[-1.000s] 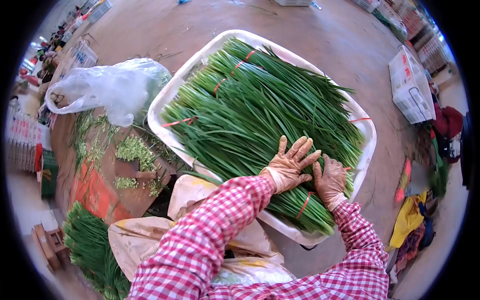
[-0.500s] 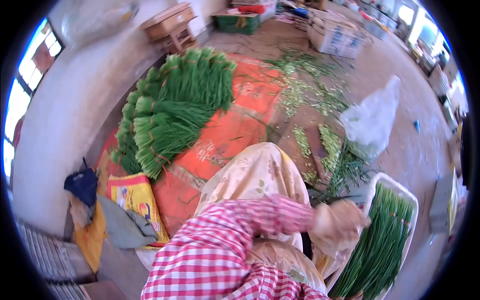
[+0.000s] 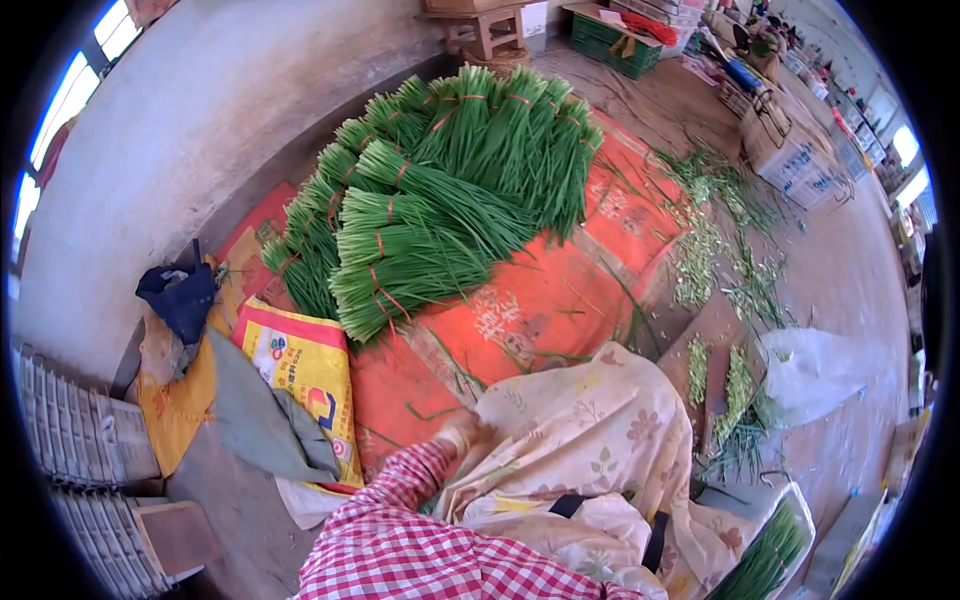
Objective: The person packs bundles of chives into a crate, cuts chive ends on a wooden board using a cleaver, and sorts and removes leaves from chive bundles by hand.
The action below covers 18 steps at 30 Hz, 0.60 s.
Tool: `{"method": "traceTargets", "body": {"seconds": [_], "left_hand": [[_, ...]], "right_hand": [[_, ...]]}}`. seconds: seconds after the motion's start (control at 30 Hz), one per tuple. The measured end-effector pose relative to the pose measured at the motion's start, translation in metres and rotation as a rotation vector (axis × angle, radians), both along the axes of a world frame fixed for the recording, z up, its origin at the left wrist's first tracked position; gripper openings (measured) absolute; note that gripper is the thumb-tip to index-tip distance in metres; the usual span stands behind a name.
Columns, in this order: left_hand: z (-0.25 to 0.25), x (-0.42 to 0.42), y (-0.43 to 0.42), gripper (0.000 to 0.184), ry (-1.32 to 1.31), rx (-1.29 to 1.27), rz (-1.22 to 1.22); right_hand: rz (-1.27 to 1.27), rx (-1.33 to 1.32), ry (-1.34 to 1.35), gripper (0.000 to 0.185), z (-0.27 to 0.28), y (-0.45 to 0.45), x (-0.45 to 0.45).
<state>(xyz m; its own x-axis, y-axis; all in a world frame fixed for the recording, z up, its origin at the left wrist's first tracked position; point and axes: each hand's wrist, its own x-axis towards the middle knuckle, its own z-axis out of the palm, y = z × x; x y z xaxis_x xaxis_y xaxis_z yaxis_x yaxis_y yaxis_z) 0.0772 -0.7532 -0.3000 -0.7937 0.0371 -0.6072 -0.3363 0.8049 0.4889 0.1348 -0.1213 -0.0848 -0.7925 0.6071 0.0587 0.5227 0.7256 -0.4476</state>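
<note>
My left hand [image 3: 462, 432], in a red-and-white checked sleeve, is beside my knee at the edge of a flowered cloth [image 3: 610, 420] over my legs. It is blurred, and its fingers cannot be made out. My right hand is out of view; only part of that sleeve [image 3: 545, 572] shows at the bottom. Beyond my left hand, bundles of long green chives [image 3: 410, 255], tied with red bands, lie piled on an orange-red sheet [image 3: 480, 325]. More chives [image 3: 765, 555] lie in a white crate [image 3: 803, 515] at my lower right.
A yellow printed sack [image 3: 300, 380] and a grey cloth [image 3: 260, 420] lie at left, near stacked grey crates [image 3: 80, 425]. Chopped trimmings [image 3: 697, 265] litter the floor at right, around a board [image 3: 670, 350]. A clear plastic bag [image 3: 810, 375] lies there. A stool [image 3: 485, 30] stands behind.
My left hand has moved from beside the white crate on the right across to the left of my knee. The view has turned left, showing more of the chive pile and less of the crate.
</note>
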Motion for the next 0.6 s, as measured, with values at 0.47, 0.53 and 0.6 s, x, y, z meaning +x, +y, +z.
{"method": "traceTargets", "body": {"seconds": [0.47, 0.53, 0.6], "left_hand": [[0.067, -0.347, -0.244, 0.050, 0.740, 0.166, 1.200], [0.069, -0.392, -0.280, 0.068, 0.762, 0.324, 1.469], [0.095, -0.416, -0.283, 0.079, 0.713, 0.320, 1.637]], "right_hand": [[0.348, -0.452, -0.027, 0.059, -0.045, -0.102, -0.147], [0.230, -0.450, -0.150, 0.058, -0.056, -0.095, -0.141], [0.107, -0.443, -0.275, 0.057, -0.069, -0.063, -0.119]]}}
